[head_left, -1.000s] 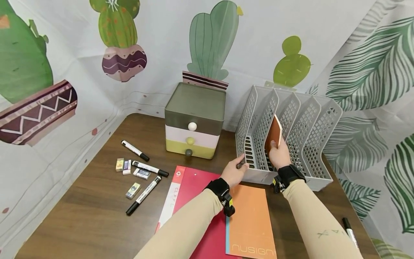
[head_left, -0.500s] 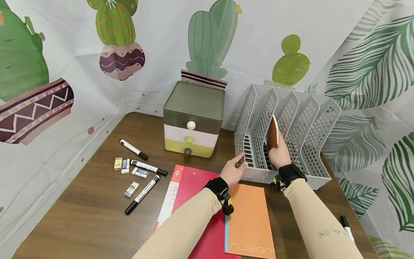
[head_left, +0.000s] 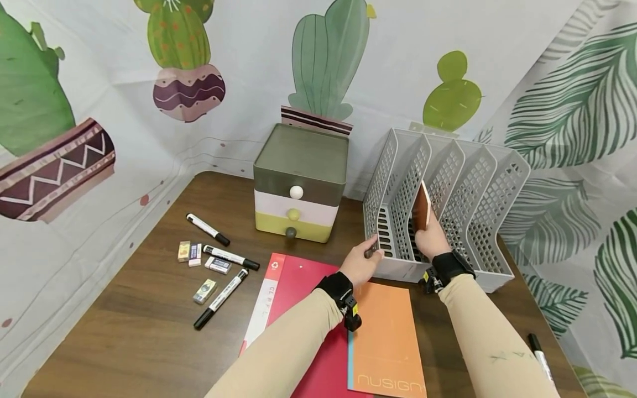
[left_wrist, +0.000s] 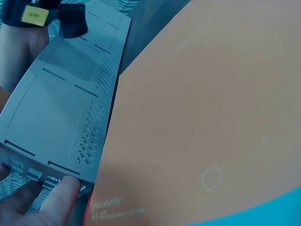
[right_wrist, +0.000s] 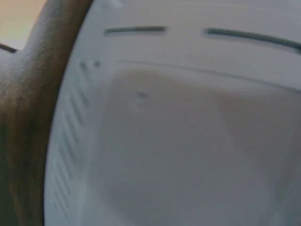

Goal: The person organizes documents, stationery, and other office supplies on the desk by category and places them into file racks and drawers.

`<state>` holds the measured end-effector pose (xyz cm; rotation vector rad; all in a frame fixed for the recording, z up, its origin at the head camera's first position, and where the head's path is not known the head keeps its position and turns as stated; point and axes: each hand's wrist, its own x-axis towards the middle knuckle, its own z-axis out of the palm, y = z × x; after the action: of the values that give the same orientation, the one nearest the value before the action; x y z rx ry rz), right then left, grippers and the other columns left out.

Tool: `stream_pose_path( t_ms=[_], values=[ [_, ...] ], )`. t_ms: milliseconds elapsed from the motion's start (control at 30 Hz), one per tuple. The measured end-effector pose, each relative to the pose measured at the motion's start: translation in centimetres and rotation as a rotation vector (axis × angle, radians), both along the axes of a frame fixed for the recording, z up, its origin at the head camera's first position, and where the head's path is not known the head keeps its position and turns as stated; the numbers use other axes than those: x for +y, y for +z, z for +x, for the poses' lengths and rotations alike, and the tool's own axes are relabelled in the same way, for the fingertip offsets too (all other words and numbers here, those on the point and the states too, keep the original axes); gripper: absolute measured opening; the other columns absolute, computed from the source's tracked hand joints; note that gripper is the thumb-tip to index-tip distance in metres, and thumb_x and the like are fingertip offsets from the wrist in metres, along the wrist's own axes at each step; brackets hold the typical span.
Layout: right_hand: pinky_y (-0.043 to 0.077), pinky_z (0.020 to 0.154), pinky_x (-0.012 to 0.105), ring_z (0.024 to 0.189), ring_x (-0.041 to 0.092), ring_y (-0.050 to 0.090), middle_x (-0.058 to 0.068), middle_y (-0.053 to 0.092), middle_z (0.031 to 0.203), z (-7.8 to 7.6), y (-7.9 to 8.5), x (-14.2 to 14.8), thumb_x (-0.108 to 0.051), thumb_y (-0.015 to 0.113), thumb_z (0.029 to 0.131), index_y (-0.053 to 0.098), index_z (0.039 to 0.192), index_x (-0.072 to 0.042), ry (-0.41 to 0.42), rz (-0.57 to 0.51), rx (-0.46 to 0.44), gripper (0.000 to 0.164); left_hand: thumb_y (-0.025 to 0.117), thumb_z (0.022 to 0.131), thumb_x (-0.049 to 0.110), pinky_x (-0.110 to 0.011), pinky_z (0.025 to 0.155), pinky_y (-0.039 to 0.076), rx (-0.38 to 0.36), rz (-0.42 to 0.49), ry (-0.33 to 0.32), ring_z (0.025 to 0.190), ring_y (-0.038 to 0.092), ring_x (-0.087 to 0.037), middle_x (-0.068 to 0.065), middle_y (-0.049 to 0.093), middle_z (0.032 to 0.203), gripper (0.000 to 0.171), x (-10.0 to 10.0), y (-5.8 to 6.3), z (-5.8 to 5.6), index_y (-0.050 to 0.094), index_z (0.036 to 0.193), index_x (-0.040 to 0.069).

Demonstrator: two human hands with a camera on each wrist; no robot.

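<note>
Right grip (head_left: 433,240): closed on a thin brown booklet (head_left: 420,209), thumb on its near face; the other fingers are hidden. The booklet stands on edge, slightly tilted, in what appears to be the second compartment from the left of the grey file rack (head_left: 398,268). Whether its lower edge touches the rack floor cannot be told; the right wrist view is blurred.

Left grip (head_left: 361,262): clasped about the rack's front left corner, presumably as a brace.

Step in hand, as judged: filing the booklet upright. The next move calls for seating it fully between the dividers, then releasing without tipping it. The closely set dividers leave the right grip little room.

The rack occupies the back right corner of the surface (head_left: 129,309). Before it lies an orange notebook (head_left: 383,331), overlapping a red folder (head_left: 301,298); both run toward the front edge, under or beside the left forearm. A drawer box (head_left: 301,157) stands by the back edge. Toward the left edge are three markers (head_left: 221,299) and four erasers (head_left: 205,291); another marker (head_left: 541,356) lies near the right edge. None of these obstructs the compartment.
</note>
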<state>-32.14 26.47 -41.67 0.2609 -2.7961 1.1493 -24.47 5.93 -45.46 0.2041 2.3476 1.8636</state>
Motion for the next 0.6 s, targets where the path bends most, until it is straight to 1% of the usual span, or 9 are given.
stream_pose_path(
  t_ms=[33, 67, 133, 167, 267, 400, 600],
  values=[
    [0.032, 0.096, 0.058, 0.136, 0.049, 0.027, 0.028, 0.020, 0.154, 0.1, 0.2, 0.0, 0.014, 0.032, 0.087, 0.002, 0.157, -0.011, 0.009, -0.019, -0.031, 0.080, 0.052, 0.101, 0.031, -0.036, 0.109, 0.033, -0.002, 0.001, -0.001, 0.137, 0.036, -0.021, -0.007, 0.047, 0.145, 0.051, 0.0, 0.0, 0.0, 0.039, 0.149, 0.020],
    [0.030, 0.100, 0.059, 0.137, 0.049, 0.025, 0.028, 0.020, 0.154, 0.3, 0.3, 0.0, 0.013, 0.032, 0.087, 0.002, 0.156, -0.011, 0.012, -0.038, -0.060, 0.079, 0.052, 0.101, 0.031, -0.035, 0.109, 0.033, -0.002, 0.004, -0.001, 0.137, 0.036, -0.021, -0.007, 0.047, 0.145, 0.051, 0.1, -0.1, -0.1, 0.040, 0.149, 0.020],
    [0.030, 0.101, 0.061, 0.136, 0.050, 0.026, 0.031, 0.021, 0.152, 0.5, 0.6, -0.1, 0.011, 0.031, 0.089, 0.002, 0.156, -0.009, 0.004, -0.062, -0.113, 0.076, 0.052, 0.101, 0.032, -0.035, 0.109, 0.033, -0.006, 0.013, 0.000, 0.137, 0.036, -0.021, -0.007, 0.047, 0.145, 0.051, 0.0, -0.2, -0.2, 0.040, 0.149, 0.020],
    [0.030, 0.101, 0.060, 0.136, 0.050, 0.025, 0.030, 0.020, 0.153, 0.6, 0.7, -0.2, 0.011, 0.030, 0.089, 0.002, 0.156, -0.010, 0.006, -0.069, -0.125, 0.076, 0.052, 0.101, 0.032, -0.035, 0.109, 0.033, -0.008, 0.021, 0.000, 0.137, 0.036, -0.020, -0.007, 0.047, 0.145, 0.051, 0.0, -0.2, -0.2, 0.040, 0.149, 0.020],
    [0.027, 0.105, 0.061, 0.136, 0.050, 0.024, 0.030, 0.019, 0.153, 0.7, 0.6, -0.2, 0.011, 0.029, 0.089, 0.001, 0.157, -0.011, -0.008, -0.063, -0.133, 0.076, 0.052, 0.101, 0.033, -0.035, 0.109, 0.033, -0.007, 0.022, -0.002, 0.137, 0.036, -0.020, -0.007, 0.046, 0.146, 0.051, -0.1, -0.2, -0.2, 0.040, 0.149, 0.020],
    [0.028, 0.105, 0.062, 0.136, 0.050, 0.026, 0.029, 0.020, 0.153, 0.5, 0.4, -0.2, 0.010, 0.029, 0.089, 0.002, 0.157, -0.014, -0.019, -0.056, -0.129, 0.077, 0.051, 0.101, 0.032, -0.034, 0.109, 0.033, -0.003, 0.004, -0.003, 0.137, 0.036, -0.020, -0.006, 0.046, 0.146, 0.051, -0.1, -0.3, -0.2, 0.039, 0.150, 0.020],
    [0.030, 0.104, 0.061, 0.135, 0.050, 0.028, 0.029, 0.023, 0.152, -0.4, 0.5, 0.1, 0.010, 0.029, 0.088, 0.001, 0.157, -0.014, 0.004, -0.063, -0.117, 0.078, 0.051, 0.101, 0.035, -0.035, 0.108, 0.034, -0.002, -0.020, -0.004, 0.137, 0.037, -0.020, -0.005, 0.045, 0.147, 0.051, 0.1, -0.4, -0.3, 0.040, 0.149, 0.022]
  ],
)
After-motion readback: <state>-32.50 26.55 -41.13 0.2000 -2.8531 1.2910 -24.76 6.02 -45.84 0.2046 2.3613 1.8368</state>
